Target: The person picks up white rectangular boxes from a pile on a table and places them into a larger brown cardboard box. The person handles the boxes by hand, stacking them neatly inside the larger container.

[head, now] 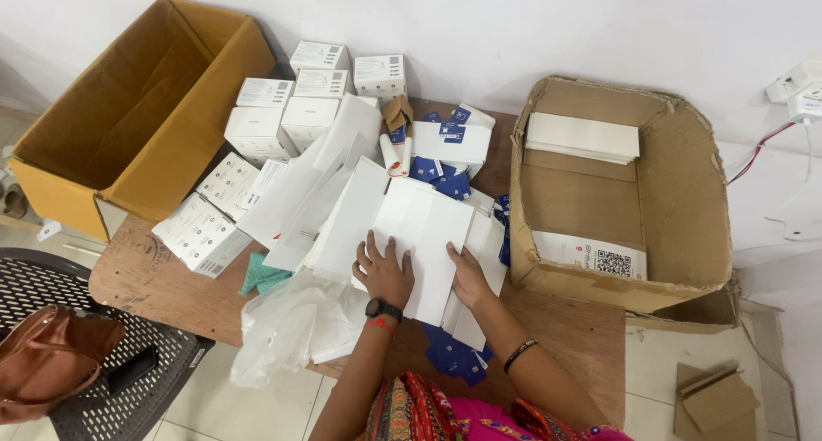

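Right now my left hand (383,270) lies palm-down, fingers spread flat on the white flat cardboard sheets (428,235) heaped in front of me, pressing rather than gripping. Just beside it, my right hand (467,276) rests on the same heap with its fingers curled over the sheets' right edge; I cannot tell whether they pinch a sheet or only steady it. Both hands touch the top sheet, which lies between them and fans out past my fingertips. Beyond my left fingers, more white sheets slope up toward a cluster of small white boxes (282,107), some stacked, some lying on their sides. Beyond my right fingers sit scattered small blue packets (445,180), and more of them show under my right wrist (458,355). Below my left wrist a crumpled clear plastic bag (291,325) hangs over the edge of the wooden table (163,283). Well out past my right hand stands a worn open carton (685,210) holding a few white sheets. Far past my left hand stands a larger brown carton (145,116), and a brown handbag (47,355) rests on a black chair.
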